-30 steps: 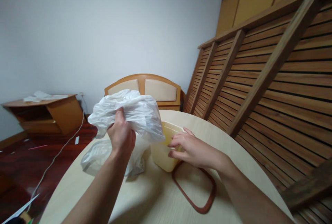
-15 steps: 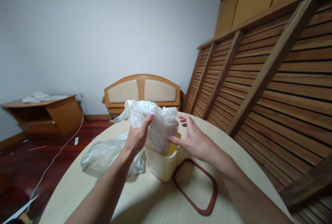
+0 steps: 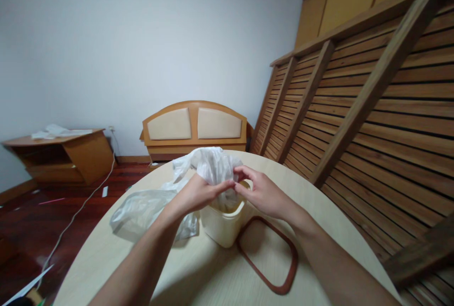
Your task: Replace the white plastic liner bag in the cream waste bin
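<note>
A crumpled white plastic bag (image 3: 213, 160) is bunched over the mouth of a small cream ribbed bin (image 3: 220, 228), its lower part inside the rim. My left hand (image 3: 198, 193) is closed on the near left side of the bag, thumb pointing right. From the right, my right hand (image 3: 265, 193) pinches the bag's edge between thumb and fingers, close to the left thumb. Beside the bin, on its right, a brown rounded rectangular ring (image 3: 292, 268) lies flat. Another clear-whitish plastic bag (image 3: 142, 210) is spread on the left, partly behind my left forearm.
Everything stands on a round pale table (image 3: 198, 280). Beyond it are a wooden headboard (image 3: 194, 121) and, at left, a low cabinet (image 3: 81, 154) with papers on top. A slatted wooden bed frame (image 3: 354, 121) leans at the right. A cable (image 3: 76, 214) crosses the floor.
My right hand has moved from open beside the bag to pinching its edge. My left hand has turned inward and come lower. The bag has sunk lower over the bin.
</note>
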A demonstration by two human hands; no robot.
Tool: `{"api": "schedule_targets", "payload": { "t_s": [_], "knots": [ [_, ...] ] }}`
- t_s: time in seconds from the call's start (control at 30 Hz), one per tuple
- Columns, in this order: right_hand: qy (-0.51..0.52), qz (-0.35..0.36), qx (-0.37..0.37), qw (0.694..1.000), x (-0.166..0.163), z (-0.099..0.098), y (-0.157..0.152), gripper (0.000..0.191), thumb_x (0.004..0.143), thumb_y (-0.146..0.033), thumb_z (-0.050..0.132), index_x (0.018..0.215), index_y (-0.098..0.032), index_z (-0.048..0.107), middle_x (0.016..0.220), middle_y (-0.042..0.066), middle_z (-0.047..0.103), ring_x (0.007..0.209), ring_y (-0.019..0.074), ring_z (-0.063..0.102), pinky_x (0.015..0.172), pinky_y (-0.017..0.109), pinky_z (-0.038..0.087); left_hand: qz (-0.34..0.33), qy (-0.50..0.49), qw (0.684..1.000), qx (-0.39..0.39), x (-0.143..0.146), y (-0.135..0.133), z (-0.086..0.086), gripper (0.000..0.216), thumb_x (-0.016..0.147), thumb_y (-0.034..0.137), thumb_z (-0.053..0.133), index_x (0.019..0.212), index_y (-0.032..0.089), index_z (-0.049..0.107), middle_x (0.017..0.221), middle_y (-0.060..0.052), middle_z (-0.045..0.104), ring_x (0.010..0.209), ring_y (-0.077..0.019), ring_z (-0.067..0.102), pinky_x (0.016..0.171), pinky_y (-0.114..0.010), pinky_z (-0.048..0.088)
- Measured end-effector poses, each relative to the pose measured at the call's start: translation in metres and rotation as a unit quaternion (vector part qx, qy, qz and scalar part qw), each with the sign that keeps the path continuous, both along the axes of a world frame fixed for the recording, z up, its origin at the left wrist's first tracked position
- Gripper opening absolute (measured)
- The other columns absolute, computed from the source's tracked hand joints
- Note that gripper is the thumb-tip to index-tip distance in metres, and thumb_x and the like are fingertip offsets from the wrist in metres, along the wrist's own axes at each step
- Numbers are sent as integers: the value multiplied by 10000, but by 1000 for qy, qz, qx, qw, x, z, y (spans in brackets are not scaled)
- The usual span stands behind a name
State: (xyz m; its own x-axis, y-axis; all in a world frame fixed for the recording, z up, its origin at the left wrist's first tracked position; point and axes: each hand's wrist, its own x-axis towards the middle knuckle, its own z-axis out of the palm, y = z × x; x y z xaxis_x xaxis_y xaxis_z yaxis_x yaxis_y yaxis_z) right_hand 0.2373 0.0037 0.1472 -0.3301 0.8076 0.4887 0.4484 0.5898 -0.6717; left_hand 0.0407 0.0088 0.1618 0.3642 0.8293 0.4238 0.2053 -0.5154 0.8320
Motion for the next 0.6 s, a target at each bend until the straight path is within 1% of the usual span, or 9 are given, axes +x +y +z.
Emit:
{"api": "schedule_targets", "payload": {
  "t_s": [0.13, 0.2, 0.27, 0.3, 0.37, 0.43, 0.47, 0.53, 0.6],
  "knots": [
    [14, -78, 54, 995, 1, -5, 6, 472, 869, -318, 672, 1315, -217, 552, 1330, 118, 615, 1128, 244, 628, 977, 429, 501, -15, 43, 998, 52, -2, -1, 1, 322, 828, 411, 718, 1106, 251, 746, 1077, -66, 776, 1088, -272, 695, 1015, -384, 509],
    [-7, -62, 57, 996, 1, -3, 5, 412, 903, -329, 637, 1295, -218, 572, 1317, 111, 630, 1140, 245, 622, 981, 421, 489, 15, 80, 993, 79, -3, -2, 5, 267, 858, 433, 680, 1017, 229, 749, 1026, -74, 766, 1000, -268, 702, 955, -366, 526],
    [-60, -32, 51, 996, 1, 1, 3, 195, 955, -327, 570, 1073, -208, 669, 1099, 85, 713, 1027, 238, 651, 927, 401, 493, 78, 93, 986, 115, -3, -2, 9, 278, 888, 455, 634, 892, 194, 729, 945, -82, 743, 910, -260, 690, 911, -358, 521],
    [-94, -17, 48, 994, 1, 3, 1, 199, 980, -319, 528, 933, -206, 685, 981, 74, 723, 961, 233, 655, 896, 392, 493, 115, 82, 981, 131, -2, -2, 11, 299, 903, 459, 607, 845, 183, 705, 908, -82, 726, 891, -256, 678, 903, -356, 512],
    [-159, 14, 50, 986, -1, 6, -3, 354, 1014, -292, 455, 734, -207, 654, 852, 65, 705, 904, 227, 643, 868, 381, 483, 174, 34, 974, 143, -2, 0, 12, 324, 940, 456, 542, 819, 178, 654, 872, -73, 696, 895, -248, 657, 904, -345, 491],
    [-210, 44, 58, 975, -2, 6, -5, 424, 1024, -271, 428, 654, -208, 623, 792, 58, 684, 891, 220, 631, 881, 377, 470, 185, -26, 973, 137, -3, 3, 11, 296, 965, 442, 496, 905, 181, 624, 903, -61, 683, 934, -236, 646, 915, -323, 475],
    [-225, 47, 66, 971, -3, 6, -6, 411, 1015, -260, 444, 646, -209, 617, 772, 53, 674, 879, 217, 625, 882, 375, 467, 177, -50, 974, 132, -3, 3, 11, 275, 965, 436, 499, 961, 184, 610, 928, -56, 680, 952, -229, 643, 924, -312, 467],
    [-218, 11, 92, 972, -3, 5, -5, 281, 963, -228, 523, 702, -206, 626, 777, 47, 661, 844, 213, 614, 855, 365, 473, 156, -78, 977, 125, -2, 4, 9, 258, 945, 419, 545, 1064, 192, 572, 975, -47, 675, 977, -217, 639, 945, -299, 452],
    [-180, -42, 125, 975, -3, 4, -4, 76, 891, -174, 583, 876, -193, 655, 919, 70, 679, 904, 221, 616, 858, 357, 484, 153, -76, 978, 124, -1, 4, 8, 264, 913, 390, 601, 1077, 195, 534, 969, -36, 658, 949, -204, 634, 932, -296, 451]
  ]
}}
